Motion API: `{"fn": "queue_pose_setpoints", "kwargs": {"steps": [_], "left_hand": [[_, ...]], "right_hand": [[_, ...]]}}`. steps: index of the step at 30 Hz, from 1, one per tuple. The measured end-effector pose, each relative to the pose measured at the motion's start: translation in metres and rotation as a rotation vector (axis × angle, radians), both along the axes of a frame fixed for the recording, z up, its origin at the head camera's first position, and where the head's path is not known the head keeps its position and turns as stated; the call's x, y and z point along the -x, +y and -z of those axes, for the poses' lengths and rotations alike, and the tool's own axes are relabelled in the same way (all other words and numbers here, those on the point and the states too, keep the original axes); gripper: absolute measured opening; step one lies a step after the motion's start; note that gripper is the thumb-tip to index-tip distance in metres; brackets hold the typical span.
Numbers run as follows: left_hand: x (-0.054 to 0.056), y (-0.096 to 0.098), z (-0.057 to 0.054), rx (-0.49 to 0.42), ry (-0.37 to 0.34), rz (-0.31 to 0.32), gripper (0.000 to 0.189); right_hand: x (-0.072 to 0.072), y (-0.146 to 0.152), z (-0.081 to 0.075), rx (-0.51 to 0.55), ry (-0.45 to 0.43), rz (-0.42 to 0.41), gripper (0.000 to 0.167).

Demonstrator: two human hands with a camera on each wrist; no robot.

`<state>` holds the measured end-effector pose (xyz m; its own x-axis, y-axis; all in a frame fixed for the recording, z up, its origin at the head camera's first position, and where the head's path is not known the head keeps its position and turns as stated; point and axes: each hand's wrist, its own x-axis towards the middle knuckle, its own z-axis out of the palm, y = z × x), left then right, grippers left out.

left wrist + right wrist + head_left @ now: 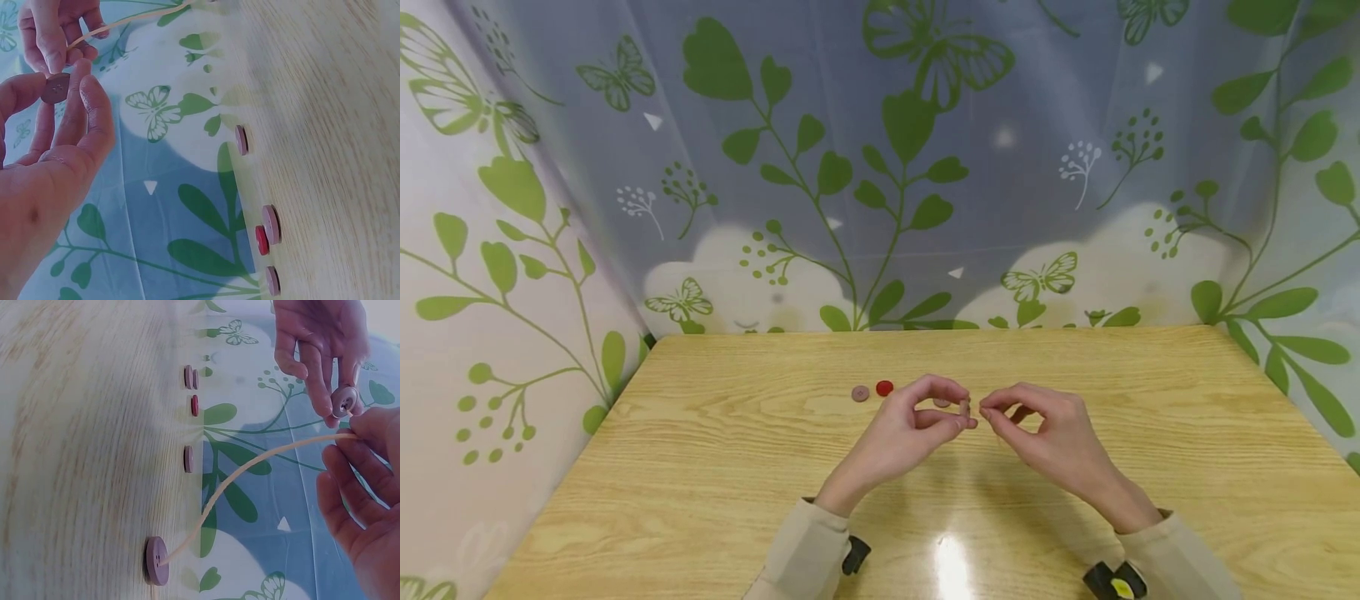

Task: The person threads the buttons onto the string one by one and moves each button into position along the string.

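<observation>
Backdrop: cloth [797,208], printed with leaves and butterflies, behind a wood-grain table [700,467]. Loose on the tabletop, I count one red button [884,388] and three mauve buttons [189,459], in a loose row. Further item: a threaded button [157,560], mauve, resting on the table with a pale cord [250,464] through it. Obstruction: in my head view the left hand [906,429] partly covers one loose mauve disc. Left hand: fingertips closed in a pinch on the held button [344,401], mauve, raised above the table. Right hand [1060,433]: thumb and fingertips pinched together on the cord, just beside the held button; a short pale tip shows at its hole, how far through I cannot tell.
</observation>
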<state>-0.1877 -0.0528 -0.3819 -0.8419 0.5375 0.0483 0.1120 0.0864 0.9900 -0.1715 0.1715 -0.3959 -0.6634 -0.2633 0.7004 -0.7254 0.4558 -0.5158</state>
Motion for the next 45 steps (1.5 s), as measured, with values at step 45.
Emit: {"fn": "queue_pose_setpoints", "kwargs": {"steps": [45], "left_hand": [[-0.0015,0.0033,-0.0003,0.005,-0.014,-0.030,0.026]], "right_hand": [[0.0003,-0.0014,0.0002,-0.015,-0.046,-0.008,0.027]]}}
